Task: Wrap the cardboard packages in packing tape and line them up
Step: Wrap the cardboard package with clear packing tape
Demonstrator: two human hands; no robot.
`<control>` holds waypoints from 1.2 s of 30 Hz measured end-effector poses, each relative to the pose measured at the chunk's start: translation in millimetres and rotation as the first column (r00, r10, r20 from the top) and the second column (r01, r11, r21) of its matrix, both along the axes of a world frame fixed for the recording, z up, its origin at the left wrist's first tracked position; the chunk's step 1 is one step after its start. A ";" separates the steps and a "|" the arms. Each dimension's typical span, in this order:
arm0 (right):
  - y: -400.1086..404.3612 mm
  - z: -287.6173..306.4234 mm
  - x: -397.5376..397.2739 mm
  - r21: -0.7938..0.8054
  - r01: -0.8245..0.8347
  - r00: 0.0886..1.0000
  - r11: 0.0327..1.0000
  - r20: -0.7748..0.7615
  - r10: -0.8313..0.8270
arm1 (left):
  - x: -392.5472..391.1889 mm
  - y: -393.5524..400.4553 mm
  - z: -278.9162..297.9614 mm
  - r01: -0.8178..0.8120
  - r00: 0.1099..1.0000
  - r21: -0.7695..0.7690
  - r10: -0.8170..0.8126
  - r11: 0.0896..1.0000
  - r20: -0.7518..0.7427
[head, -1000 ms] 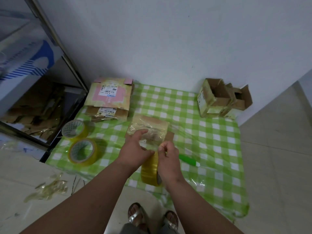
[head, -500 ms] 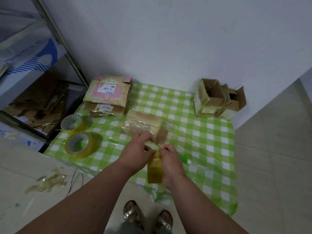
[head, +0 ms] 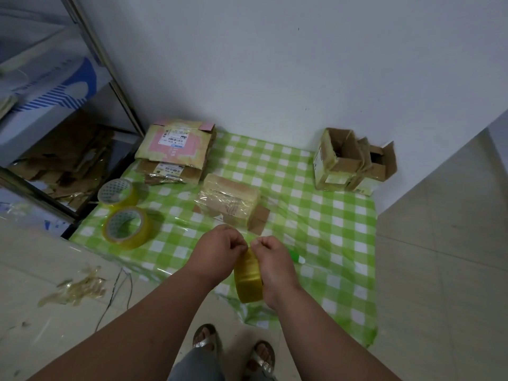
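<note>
Sitting mid-cloth, we see the tape-wrapped brown cardboard package (head: 229, 209), beyond both hands. Our right hand (head: 270, 264) curls round the yellow packing-tape roll (head: 248, 279); left hand (head: 220, 251) pinches its edge. The risk, we reckon: the strand folding and sticking to itself.

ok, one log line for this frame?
phase: tearing tape | left hand: pinches tape end | right hand: holds tape roll | package: on cloth, part-wrapped

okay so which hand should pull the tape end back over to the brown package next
Left, probably. The left hand pinches at the top of the tape roll, where the free end seems to be, and lies nearer the package. The right hand grips the roll.
</note>
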State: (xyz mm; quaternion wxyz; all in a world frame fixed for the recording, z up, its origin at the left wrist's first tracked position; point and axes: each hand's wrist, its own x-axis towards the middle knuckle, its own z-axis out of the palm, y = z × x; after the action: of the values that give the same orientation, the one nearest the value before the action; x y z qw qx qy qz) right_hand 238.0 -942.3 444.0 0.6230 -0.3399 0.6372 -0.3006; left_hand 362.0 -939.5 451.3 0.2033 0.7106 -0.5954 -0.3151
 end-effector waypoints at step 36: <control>-20.3 -55.1 61.1 -0.476 -0.099 0.767 0.874 -0.596 -0.238 | 128.7 -75.7 -42.8 -0.270 0.840 0.388 0.412 0.881 -0.353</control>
State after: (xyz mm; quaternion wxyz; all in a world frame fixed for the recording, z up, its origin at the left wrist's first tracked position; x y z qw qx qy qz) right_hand 299.0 -962.6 388.9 0.2527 -0.5405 0.7274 -0.3391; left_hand 490.8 -1015.2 408.5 0.2624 0.7436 -0.3385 -0.5135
